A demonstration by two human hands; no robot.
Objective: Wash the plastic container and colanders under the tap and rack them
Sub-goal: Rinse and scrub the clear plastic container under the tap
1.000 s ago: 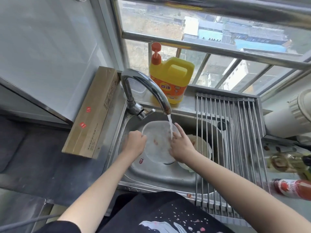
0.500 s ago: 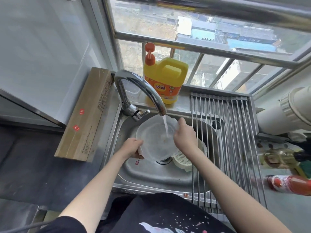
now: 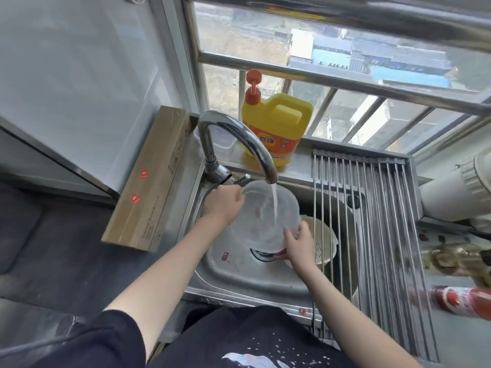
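Clear plastic container (image 3: 261, 219) held tilted over the sink (image 3: 239, 274), gripped at its near rim by the right hand (image 3: 299, 245), far rim clasped by the left hand (image 3: 224, 205), colander (image 3: 322, 244) lying just beside, water poured in from the tap (image 3: 239, 139), drying rack (image 3: 372, 235) laid over the sink's right side.

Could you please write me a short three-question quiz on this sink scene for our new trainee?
1. True or false: water from the tap is running into the clear plastic container.
2. Which hand grips the container's far rim, nearest the tap's base? A) left hand B) right hand C) neither
3. Fill in: the cream colander lies in the ____, partly under the drying rack.

Key
1. True; the stream falls from the spout into the container.
2. A; the right hand holds the near rim instead.
3. Sink; nothing has been set on the rack yet.
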